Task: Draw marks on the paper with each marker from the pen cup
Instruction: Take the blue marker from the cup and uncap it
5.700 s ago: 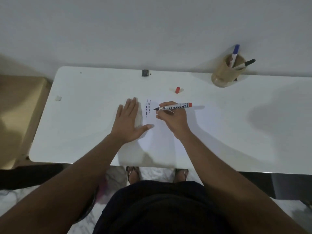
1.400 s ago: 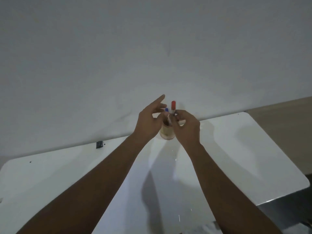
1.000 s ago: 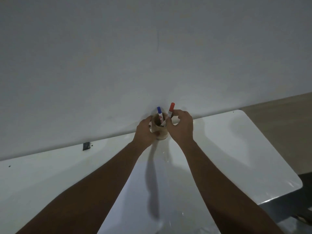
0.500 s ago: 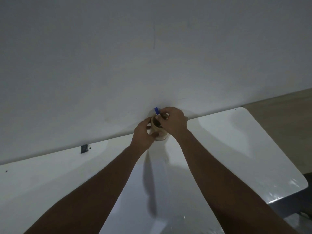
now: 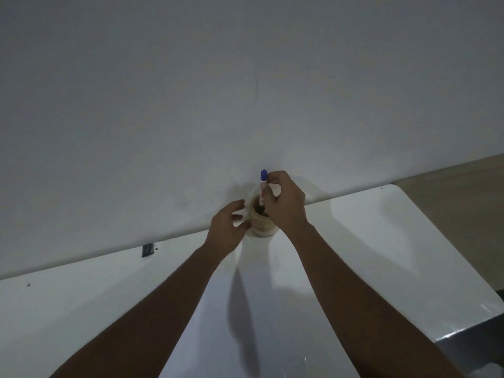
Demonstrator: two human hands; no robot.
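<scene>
Forearms: two bare forearms are rising from the bottom edge of the frame and converging toward the centre.
Table: white table (image 5: 381,241) is filling the lower half of the frame, its far edge running along the wall; the forearms are casting dark shadows down its middle.
Black clip: small black object (image 5: 147,250) is sitting at the table's far edge, left of centre; what it is I cannot tell.
Left hand: left hand (image 5: 227,230) is curving loosely beside the pen cup, fingers apart and partly curled, thumb near the cup's left wall; whether it is actually touching the cup I cannot tell, and it is not closing on anything.
Pen cup: tan pen cup (image 5: 260,222) is standing upright at the far edge of the table, at the frame's centre, between the two hands, its dark mouth showing.
Right hand: right hand (image 5: 285,204) is hovering over the cup's right side, fingertips pinching the blue marker just under its cap.
Blue marker: blue marker (image 5: 263,184) is standing nearly upright, blue cap on top, white barrel reaching down into the cup's mouth.
Wall: plain pale wall (image 5: 245,77) is filling the upper half of the frame.
</scene>
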